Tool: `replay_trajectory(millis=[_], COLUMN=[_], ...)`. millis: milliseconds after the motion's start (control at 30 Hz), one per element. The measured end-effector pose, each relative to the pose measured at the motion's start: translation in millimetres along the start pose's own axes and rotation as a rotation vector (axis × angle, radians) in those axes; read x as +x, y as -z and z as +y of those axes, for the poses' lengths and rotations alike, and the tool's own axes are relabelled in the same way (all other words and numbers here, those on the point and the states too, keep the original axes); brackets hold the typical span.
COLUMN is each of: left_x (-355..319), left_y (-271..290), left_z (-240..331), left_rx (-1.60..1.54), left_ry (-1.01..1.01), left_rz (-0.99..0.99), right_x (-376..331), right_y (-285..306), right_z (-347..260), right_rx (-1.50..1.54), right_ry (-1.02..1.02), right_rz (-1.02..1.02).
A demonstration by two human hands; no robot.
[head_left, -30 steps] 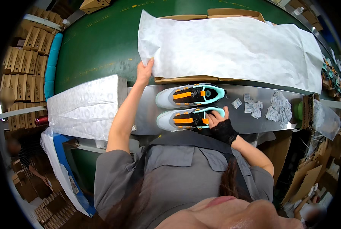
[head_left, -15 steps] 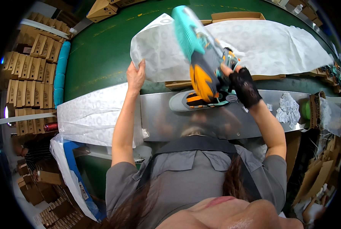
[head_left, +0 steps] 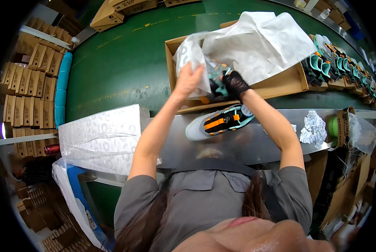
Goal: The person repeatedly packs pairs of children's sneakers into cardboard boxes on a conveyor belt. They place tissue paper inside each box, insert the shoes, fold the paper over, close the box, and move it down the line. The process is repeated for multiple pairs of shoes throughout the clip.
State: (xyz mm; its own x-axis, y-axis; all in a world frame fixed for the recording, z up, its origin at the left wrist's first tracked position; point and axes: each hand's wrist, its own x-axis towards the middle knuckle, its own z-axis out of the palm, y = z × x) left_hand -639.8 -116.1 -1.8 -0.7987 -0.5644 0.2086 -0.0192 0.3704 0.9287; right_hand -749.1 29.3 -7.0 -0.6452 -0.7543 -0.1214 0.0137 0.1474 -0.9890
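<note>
Sneaker (head_left: 216, 80) has moved into shoebox (head_left: 280, 89), between left hand (head_left: 189, 79) at wrapping paper (head_left: 189, 51) and gloved right hand (head_left: 236, 85); forearms (head_left: 152, 130) extended forward. Blurred: cannot tell either grip's closure.

Low-cut sports shoe, near (head_left: 220, 123): pale grey toe, black upper, bright orange straps, mint-green collar. Second sports shoe, in the box (head_left: 217, 72): blurred from where I stand; turquoise and orange show. Lidless cardboard box (head_left: 282, 87): plain brown. Loose wrapping sheet (head_left: 255, 46): white, faint grey rings. Stacked wrapping paper, left (head_left: 99, 134): white, bolder grey rings. Right hand (head_left: 234, 82): fingerless glove, black, lacy. Long flat worktop (head_left: 120, 75): deep green, scuffed yellow marks. Segmented padded tube, far left (head_left: 62, 90): turquoise. Small paper sachets, right (head_left: 313, 129): white.
</note>
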Motion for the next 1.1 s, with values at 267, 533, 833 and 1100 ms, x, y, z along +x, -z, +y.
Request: replay_trajectory(millis=[267, 533, 833, 1100], left_x=[-22, -20, -5, -6], left_y=[107, 95, 21, -17], left_z=[56, 63, 36, -56], left_rx=[-0.477, -0.384, -0.043, 0.970], left_ry=[0.225, 0.116, 0.189, -0.518], left_rz=[0.186, 0.115, -0.373, -0.145], right_x=[24, -2, -6, -67], right_y=[51, 0, -36, 60], right_z=[-81, -20, 16, 3], right_rx=[0.479, 0.262, -1.030, -1.466], right_ry=[-0.476, -0.245, 0.325, 0.178], right_rz=[-0.212, -0.286, -0.531, -0.111])
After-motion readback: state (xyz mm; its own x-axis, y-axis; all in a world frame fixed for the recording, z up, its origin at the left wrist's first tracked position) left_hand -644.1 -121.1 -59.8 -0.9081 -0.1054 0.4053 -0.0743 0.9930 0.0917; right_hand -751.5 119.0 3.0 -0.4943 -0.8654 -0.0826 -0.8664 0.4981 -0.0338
